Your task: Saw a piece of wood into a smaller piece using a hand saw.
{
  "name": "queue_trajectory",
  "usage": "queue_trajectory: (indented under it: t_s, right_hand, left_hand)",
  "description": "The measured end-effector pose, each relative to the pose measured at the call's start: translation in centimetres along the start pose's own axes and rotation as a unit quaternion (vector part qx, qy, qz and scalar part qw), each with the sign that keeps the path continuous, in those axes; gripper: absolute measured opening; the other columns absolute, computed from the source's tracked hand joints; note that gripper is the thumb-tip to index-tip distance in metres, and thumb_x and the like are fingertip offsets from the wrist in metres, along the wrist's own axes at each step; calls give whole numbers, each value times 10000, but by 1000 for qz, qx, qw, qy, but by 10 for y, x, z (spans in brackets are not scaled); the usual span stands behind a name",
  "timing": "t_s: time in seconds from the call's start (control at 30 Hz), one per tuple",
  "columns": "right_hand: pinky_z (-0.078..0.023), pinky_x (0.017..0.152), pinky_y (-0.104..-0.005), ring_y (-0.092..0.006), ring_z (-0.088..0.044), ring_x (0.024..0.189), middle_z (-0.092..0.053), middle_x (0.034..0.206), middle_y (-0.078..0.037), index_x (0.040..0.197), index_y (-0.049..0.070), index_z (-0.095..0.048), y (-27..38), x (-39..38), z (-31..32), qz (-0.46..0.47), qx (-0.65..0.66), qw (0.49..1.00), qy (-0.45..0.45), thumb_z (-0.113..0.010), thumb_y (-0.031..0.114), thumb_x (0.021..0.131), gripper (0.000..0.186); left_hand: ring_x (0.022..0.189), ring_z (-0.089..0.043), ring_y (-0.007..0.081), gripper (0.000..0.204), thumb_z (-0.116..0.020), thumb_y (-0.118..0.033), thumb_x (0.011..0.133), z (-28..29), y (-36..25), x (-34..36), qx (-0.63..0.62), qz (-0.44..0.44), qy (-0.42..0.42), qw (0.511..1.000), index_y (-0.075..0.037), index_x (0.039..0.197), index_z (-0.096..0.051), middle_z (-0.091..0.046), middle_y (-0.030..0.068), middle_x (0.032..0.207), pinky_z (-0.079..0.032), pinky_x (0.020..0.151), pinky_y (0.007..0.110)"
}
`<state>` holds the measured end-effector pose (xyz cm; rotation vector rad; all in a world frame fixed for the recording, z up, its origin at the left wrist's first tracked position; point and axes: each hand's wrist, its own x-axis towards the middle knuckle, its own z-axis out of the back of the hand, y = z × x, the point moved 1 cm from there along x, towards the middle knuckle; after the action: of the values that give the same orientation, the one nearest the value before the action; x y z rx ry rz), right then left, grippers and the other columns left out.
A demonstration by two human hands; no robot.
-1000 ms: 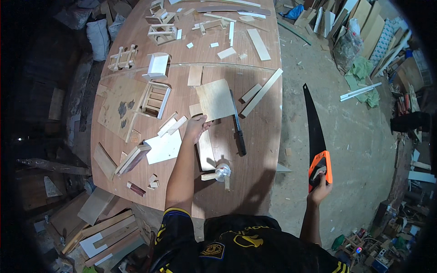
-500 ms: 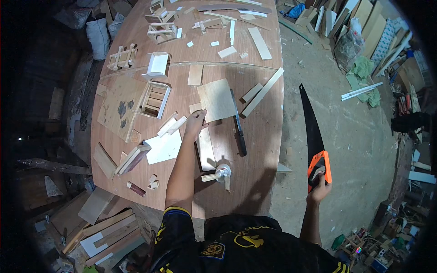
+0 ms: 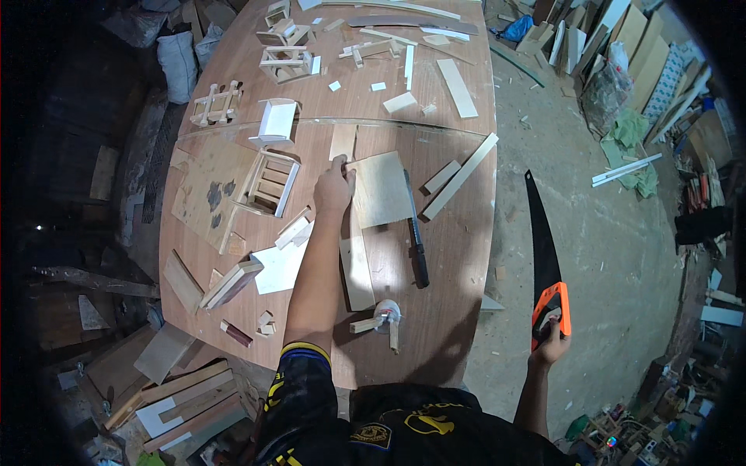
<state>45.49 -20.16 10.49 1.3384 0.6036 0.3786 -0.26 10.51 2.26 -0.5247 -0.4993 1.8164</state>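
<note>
My right hand (image 3: 552, 346) grips the orange and black handle of a handsaw (image 3: 542, 233), its dark blade pointing away from me beyond the table's right edge. My left hand (image 3: 334, 189) is over the table with its fingers curled, at the left edge of a square thin board (image 3: 382, 189). Its fingertips reach the near end of a small wood piece (image 3: 343, 142); whatever lies under the palm is hidden. A knife-like tool with a black handle (image 3: 420, 266) lies along the board's right side. Below the board is a long wood strip (image 3: 357, 272).
Small wooden furniture pieces, such as a slatted frame (image 3: 270, 182) and a white-seated chair (image 3: 277, 122), stand on the left of the table. A round clear container with wood sticks (image 3: 387, 314) is near the front edge. Two strips (image 3: 462, 175) lie to the right. Scrap wood fills the floor's sides.
My left hand has moved farther away from me along the square board's left edge, up to the small wood piece. The saw is still in my right hand, slightly lower in view.
</note>
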Motion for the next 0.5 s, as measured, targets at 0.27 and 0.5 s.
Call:
queue_trajectory:
  t_s: [0.27, 0.5]
  right_hand:
    - [-320, 557, -218, -46, -438, 600, -509, 686, 41, 881, 20, -613, -1, 6, -6, 25, -16, 1000, 6, -588, 36, 891, 32]
    - [-323, 558, -217, -50, -443, 613, -512, 696, 31, 891, 12, -611, -3, 12, -2, 25, -27, 999, 33, -583, 57, 902, 54]
  left_hand:
    - [1052, -456, 278, 239, -680, -305, 816, 3, -19, 15, 93, -147, -21, 984, -227, 1040, -699, -625, 5, 1122, -365, 914, 434]
    - [1139, -410, 275, 183, -707, -272, 796, -3, -21, 31, 121, -178, 15, 977, -261, 976, -739, -561, -27, 1228, -305, 991, 448]
